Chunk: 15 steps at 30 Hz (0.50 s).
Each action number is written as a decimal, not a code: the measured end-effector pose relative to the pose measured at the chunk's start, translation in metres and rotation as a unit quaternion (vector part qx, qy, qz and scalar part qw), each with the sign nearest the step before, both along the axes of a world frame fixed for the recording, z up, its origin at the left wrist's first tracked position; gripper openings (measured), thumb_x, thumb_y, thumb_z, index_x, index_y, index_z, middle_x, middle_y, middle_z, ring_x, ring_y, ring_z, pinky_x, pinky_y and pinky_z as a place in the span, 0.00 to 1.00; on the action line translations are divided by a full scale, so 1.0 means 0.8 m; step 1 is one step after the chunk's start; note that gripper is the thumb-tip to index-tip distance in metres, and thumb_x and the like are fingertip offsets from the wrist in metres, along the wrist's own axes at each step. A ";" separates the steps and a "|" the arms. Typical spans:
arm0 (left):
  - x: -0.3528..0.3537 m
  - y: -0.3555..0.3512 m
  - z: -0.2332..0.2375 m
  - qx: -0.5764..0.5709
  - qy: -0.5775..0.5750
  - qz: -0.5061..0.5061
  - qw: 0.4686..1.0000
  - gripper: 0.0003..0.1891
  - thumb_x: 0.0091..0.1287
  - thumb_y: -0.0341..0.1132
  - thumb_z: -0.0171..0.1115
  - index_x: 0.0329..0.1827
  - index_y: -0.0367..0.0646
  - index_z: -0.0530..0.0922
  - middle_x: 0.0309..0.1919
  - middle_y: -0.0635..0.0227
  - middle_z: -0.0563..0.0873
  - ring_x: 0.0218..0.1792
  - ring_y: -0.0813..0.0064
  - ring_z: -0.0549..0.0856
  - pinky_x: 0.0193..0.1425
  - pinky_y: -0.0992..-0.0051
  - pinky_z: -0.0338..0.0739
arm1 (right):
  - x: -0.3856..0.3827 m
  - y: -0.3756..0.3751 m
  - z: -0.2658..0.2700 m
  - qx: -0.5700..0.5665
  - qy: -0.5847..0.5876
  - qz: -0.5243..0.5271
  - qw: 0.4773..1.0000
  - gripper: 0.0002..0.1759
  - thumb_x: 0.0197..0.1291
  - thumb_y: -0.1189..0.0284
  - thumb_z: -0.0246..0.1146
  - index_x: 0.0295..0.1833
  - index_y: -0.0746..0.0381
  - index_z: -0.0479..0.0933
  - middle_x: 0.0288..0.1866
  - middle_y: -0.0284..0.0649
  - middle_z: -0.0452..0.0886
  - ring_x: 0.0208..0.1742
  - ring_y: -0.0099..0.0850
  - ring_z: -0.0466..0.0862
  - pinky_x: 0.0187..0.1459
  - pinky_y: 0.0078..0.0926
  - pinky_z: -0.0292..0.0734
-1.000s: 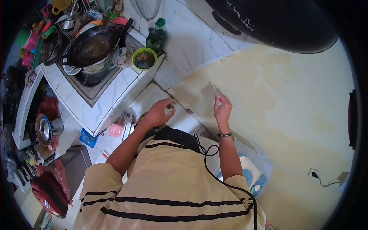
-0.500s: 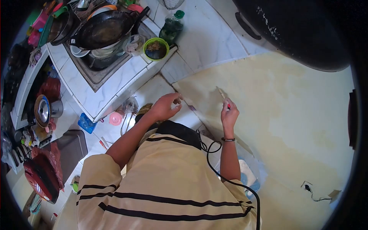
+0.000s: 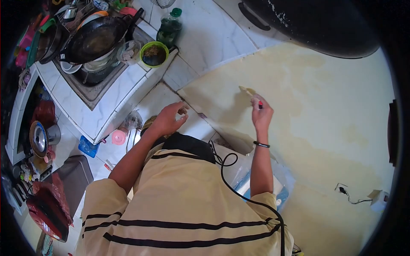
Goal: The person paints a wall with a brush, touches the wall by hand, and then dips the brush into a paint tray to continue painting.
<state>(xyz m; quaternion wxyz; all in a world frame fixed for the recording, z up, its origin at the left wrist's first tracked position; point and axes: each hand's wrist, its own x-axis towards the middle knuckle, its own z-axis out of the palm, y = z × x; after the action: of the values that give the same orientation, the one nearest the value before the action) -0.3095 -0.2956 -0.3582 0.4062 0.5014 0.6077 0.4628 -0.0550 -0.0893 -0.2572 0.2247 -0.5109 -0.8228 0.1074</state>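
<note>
My right hand (image 3: 262, 112) is raised in front of the pale yellow wall (image 3: 316, 98), closed around a small flat tool (image 3: 247, 90). The tool's yellowish, flat end points up and left toward the wall; a red part shows between my fingers. Whether it is a brush or a scraper cannot be made out. My left hand (image 3: 168, 119) hangs in the air left of it, fingers loosely bent and apart, holding nothing. It is nearest the tiled counter's edge (image 3: 128, 102) and the wall's lower left edge.
At upper left, a black wok (image 3: 96, 40) rests over a sink (image 3: 92, 96), beside a lime-green tub (image 3: 154, 54) and a green bottle (image 3: 170, 27). A large dark pan (image 3: 316, 25) is at upper right. A black cable (image 3: 252, 198) crosses my shirt.
My right hand has shifted slightly right and the tool has turned, showing more of its flat end. My left hand appears further left as the whole view has shifted.
</note>
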 end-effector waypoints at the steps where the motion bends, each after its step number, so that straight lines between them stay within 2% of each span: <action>1: 0.000 0.002 0.000 0.003 0.000 0.000 1.000 0.14 0.62 0.33 0.64 0.49 0.37 0.76 0.39 0.58 0.84 0.42 0.64 0.85 0.49 0.68 0.77 | 0.002 0.002 0.017 -0.013 0.026 -0.008 1.000 0.11 0.61 0.74 0.64 0.47 0.68 0.82 0.36 0.51 0.85 0.34 0.36 0.87 0.40 0.29 0.80; 5: 0.000 0.007 0.003 0.005 -0.007 0.005 1.000 0.15 0.60 0.34 0.64 0.49 0.41 0.77 0.36 0.59 0.83 0.41 0.63 0.83 0.49 0.66 0.77 | 0.003 -0.008 0.084 -0.051 0.073 -0.048 0.995 0.12 0.62 0.73 0.65 0.48 0.68 0.82 0.35 0.45 0.87 0.34 0.27 0.86 0.40 0.24 0.80; 8: 0.001 0.007 0.003 0.000 -0.013 0.006 1.000 0.15 0.60 0.34 0.65 0.49 0.41 0.77 0.37 0.59 0.83 0.41 0.63 0.83 0.49 0.66 0.77 | 0.004 -0.019 0.082 -0.060 0.091 -0.015 0.994 0.12 0.62 0.73 0.65 0.47 0.69 0.82 0.34 0.43 0.87 0.34 0.26 0.86 0.39 0.23 0.80; 10: 0.002 0.007 -0.001 0.002 -0.012 0.004 1.000 0.15 0.61 0.34 0.64 0.49 0.39 0.76 0.39 0.58 0.84 0.42 0.63 0.84 0.50 0.67 0.77 | 0.001 -0.017 0.049 -0.080 0.119 0.006 0.990 0.11 0.61 0.73 0.65 0.47 0.68 0.83 0.35 0.46 0.86 0.33 0.26 0.86 0.38 0.24 0.80; 12: 0.001 0.007 0.000 0.004 -0.011 0.003 1.000 0.14 0.62 0.33 0.63 0.49 0.38 0.76 0.40 0.57 0.84 0.42 0.64 0.84 0.50 0.68 0.77 | -0.012 -0.015 0.017 -0.102 0.038 0.002 0.994 0.10 0.61 0.74 0.64 0.46 0.67 0.83 0.35 0.50 0.86 0.32 0.31 0.86 0.38 0.27 0.80; 13: 0.001 0.006 0.003 0.007 -0.004 -0.001 1.000 0.14 0.62 0.33 0.63 0.49 0.37 0.76 0.40 0.57 0.84 0.42 0.63 0.84 0.50 0.67 0.77 | -0.014 -0.012 -0.002 -0.102 0.039 0.003 0.994 0.10 0.61 0.74 0.64 0.46 0.67 0.83 0.35 0.50 0.86 0.32 0.31 0.86 0.38 0.27 0.80; 15: -0.001 0.006 0.007 0.008 0.003 -0.002 1.000 0.14 0.63 0.33 0.63 0.49 0.37 0.76 0.40 0.57 0.84 0.42 0.63 0.84 0.50 0.67 0.77 | -0.023 -0.004 -0.029 -0.047 0.002 0.041 0.998 0.10 0.60 0.75 0.63 0.46 0.66 0.83 0.33 0.52 0.84 0.32 0.37 0.86 0.38 0.29 0.80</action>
<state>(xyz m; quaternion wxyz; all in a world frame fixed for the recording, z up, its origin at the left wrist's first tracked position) -0.3101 -0.2908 -0.3526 0.4006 0.5074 0.6044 0.4656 -0.0733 -0.0928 -0.2804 0.1975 -0.4866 -0.8365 0.1565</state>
